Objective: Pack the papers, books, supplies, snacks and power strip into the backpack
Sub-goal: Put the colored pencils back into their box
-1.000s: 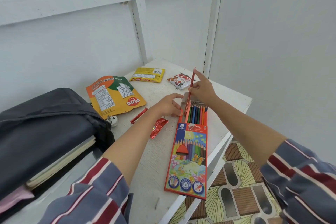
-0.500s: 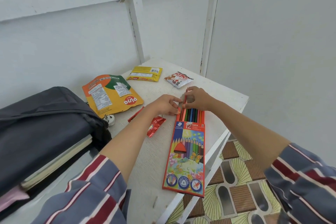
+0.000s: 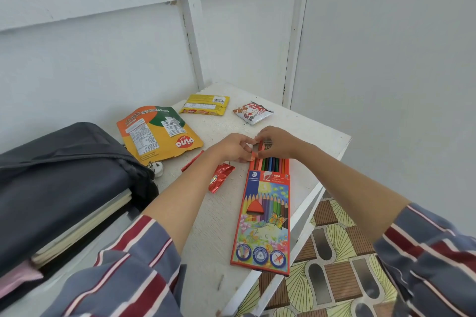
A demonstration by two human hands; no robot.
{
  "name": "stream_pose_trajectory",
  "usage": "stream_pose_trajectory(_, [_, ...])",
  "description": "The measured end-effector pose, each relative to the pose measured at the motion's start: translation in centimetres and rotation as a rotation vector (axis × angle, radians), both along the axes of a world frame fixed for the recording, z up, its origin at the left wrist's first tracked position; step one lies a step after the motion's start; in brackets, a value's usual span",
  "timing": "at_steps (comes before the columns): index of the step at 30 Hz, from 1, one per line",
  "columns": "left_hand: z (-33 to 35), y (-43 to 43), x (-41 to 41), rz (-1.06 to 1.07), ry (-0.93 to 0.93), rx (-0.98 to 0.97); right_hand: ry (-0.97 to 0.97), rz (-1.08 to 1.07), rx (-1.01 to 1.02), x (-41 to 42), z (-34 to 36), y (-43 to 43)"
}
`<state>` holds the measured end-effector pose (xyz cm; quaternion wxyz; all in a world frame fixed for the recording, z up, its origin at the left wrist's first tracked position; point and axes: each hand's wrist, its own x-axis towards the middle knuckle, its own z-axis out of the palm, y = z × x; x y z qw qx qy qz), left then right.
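Note:
A long orange coloured-pencil box lies on the white table, its far end open with pencils showing. My left hand pinches the open end's flap at its left side. My right hand holds the pencil tops and the flap at that same end. The dark grey backpack lies open at the left, with books and papers inside. A white plug sits by the backpack. Snacks lie on the table: an orange-yellow pouch, a yellow packet, a white-red packet and a red wrapper.
White walls with wooden battens close in the table at the back and right. The table's front-right edge runs just beside the pencil box, with patterned floor below. A second red wrapper lies partly under my left forearm.
My right hand held a red pencil upright above the box a second ago; the pencil has gone down into the box, and both hands now sit at the open end.

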<state>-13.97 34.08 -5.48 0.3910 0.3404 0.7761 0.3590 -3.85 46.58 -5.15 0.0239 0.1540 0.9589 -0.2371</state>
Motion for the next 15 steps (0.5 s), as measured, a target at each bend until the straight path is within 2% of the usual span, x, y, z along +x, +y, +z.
stream_pose_trajectory(4, [0.2,0.0,0.1,-0.004,0.024,-0.011,0.002,-0.038,-0.084,0.4,-0.1,0.2])
stream_pose_trajectory(11, [0.6,-0.2,0.9,0.021,0.086,-0.032,0.06,-0.016,-0.081,0.9,-0.5,-0.3])
stream_pose_trajectory(15, [1.3,-0.9,1.2,0.023,0.224,-0.025,0.122,-0.082,-0.161,1.5,0.0,-0.7])
